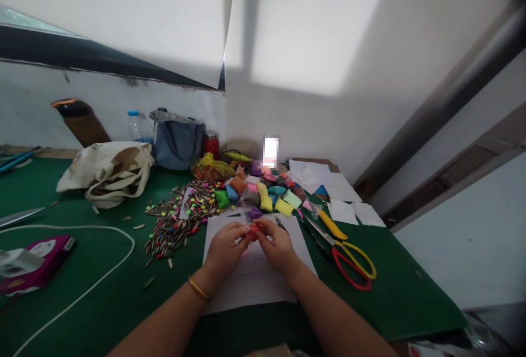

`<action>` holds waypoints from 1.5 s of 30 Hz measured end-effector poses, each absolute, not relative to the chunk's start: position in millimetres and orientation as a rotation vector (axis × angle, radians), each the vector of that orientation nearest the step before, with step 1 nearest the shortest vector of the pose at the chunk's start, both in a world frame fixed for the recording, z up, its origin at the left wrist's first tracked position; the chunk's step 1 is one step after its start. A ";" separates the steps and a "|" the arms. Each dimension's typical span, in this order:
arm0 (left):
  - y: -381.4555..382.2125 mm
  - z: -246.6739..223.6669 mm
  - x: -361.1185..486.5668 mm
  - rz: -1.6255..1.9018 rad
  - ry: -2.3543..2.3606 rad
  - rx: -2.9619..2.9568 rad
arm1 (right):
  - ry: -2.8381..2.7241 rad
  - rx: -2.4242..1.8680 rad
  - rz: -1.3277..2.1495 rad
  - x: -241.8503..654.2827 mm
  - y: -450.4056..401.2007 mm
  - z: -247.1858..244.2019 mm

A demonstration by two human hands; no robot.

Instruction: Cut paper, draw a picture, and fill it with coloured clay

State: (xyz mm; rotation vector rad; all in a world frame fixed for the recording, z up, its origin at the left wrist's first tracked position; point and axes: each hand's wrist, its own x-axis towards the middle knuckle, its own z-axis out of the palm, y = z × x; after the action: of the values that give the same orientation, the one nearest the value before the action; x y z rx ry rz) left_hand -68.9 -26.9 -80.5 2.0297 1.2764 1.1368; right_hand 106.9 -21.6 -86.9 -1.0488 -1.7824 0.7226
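My left hand [227,246] and my right hand [276,243] meet above a white sheet of paper [263,291]. Between their fingertips they pinch a small red clay packet [252,231], its clear wrapping partly hidden by the fingers. A pale pink lump [245,253] shows just below it, and faint marks are on the sheet. Beyond the fingers lies a purple packet [253,213], in front of a heap of colourful soft clay packets [266,202]. Scissors with one red and one yellow handle [349,264] rest to the right of my right hand.
A yellow-handled cutter [332,225] lies by the scissors. Striped seeds mixed with coloured beads [172,231] spread out on the left. Farther left are a white cable [110,277] and a purple box [49,258]. Bags, including a blue one [178,143], stand along the wall.
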 end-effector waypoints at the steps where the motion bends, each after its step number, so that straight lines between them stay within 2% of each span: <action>1: -27.8 -81.1 -67.9 1.175 1.289 2.042 | -1.785 -1.051 0.710 106.3 -22.2 -85.9; 14: -29.6 -83.0 -67.9 1.394 1.238 2.023 | -1.877 -1.002 0.508 113.9 -14.5 -89.7; 27: -22.2 -84.2 -70.0 1.422 1.204 1.858 | -2.024 -0.971 0.369 117.6 -13.5 -83.9; 33: -20.2 -85.7 -69.2 1.503 1.301 1.794 | -1.909 -1.106 0.289 124.4 -8.2 -85.5; 40: -21.3 -82.2 -72.2 1.463 1.337 1.653 | -1.811 -1.370 0.350 136.8 0.5 -88.9; 45: -17.3 -88.5 -72.7 1.392 1.278 1.568 | -1.876 -1.496 0.193 155.2 13.1 -91.1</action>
State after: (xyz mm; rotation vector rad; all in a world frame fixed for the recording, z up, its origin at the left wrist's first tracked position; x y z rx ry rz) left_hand -72.7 -17.3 -88.5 1.5679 1.2779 1.3922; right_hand 155.2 13.1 -91.1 -1.4960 -1.8761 0.1928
